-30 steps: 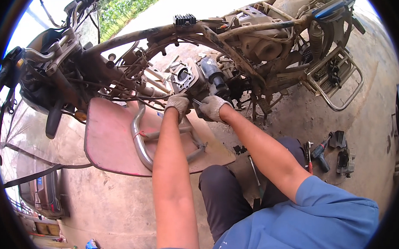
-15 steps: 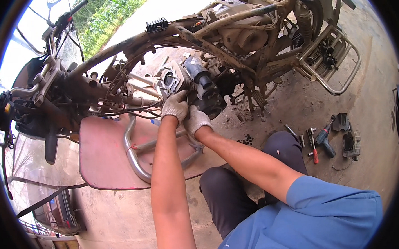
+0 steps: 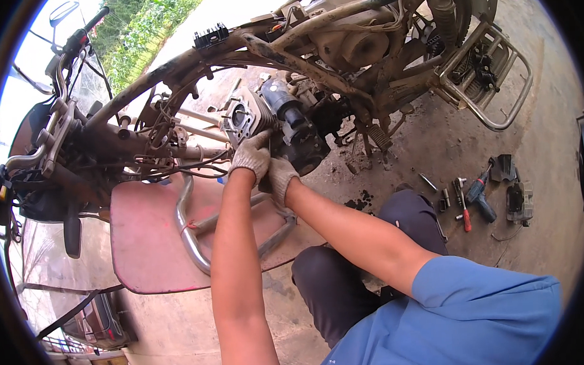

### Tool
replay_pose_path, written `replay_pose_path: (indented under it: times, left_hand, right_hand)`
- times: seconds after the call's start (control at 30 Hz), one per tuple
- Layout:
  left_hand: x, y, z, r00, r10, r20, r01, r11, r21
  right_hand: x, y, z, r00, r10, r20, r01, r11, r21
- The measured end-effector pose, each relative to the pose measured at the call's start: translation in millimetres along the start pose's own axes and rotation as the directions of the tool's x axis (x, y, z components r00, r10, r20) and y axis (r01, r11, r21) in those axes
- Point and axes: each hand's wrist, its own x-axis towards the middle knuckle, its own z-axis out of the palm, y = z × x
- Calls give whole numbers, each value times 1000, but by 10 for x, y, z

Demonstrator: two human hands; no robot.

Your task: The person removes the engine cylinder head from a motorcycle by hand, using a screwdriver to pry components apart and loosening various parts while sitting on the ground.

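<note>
A motorcycle engine with a finned, light-metal cylinder point(image 3: 243, 120) lies low beneath the brown tubular frame point(image 3: 235, 39). The cylinder's open bore faces up and left, with studs around it. My left hand point(image 3: 251, 157), in a pale knit work glove, is closed against the near lower side of the engine, just below the cylinder. Close beside it, my right hand point(image 3: 280, 176), gloved alike, reaches under the engine next to a dark round housing point(image 3: 304, 150). Its fingers are hidden behind the left hand and the engine.
A pink board point(image 3: 152, 232) bearing a bent chrome tube point(image 3: 190, 241) lies at left. On the concrete to the right are a red-handled ratchet point(image 3: 464, 208), a cordless power tool point(image 3: 480, 198), a socket point(image 3: 444, 200) and dark parts. Handlebars point(image 3: 64, 94) stand far left.
The whole view has shifted slightly, with the engine and board now further left in it. Both hands stay at the engine's near lower side.
</note>
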Motion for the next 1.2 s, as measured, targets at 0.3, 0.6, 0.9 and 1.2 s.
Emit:
replay_pose_path:
  times: [0.3,0.6,0.9,1.2]
  left_hand:
    - [44,40,17,997,2,-76,-2,1000,-5]
    - [205,-218,256,988,-118,-96,61,889,-454]
    - [153,-144,503,968,-203,-148,71,786,-614]
    - [-170,95,665,929,-286,-234,-27,580,-814]
  right_hand:
    - [57,-738,-349,457,824,335,-672,73,737]
    - [370,-2184,-2304,723,689,51,-685,705,186]
    - [260,-1781,-1689,958,274,-88,-263,710,-653]
    - [477,-1443,-1790,949,228,-220,-310,809,-499]
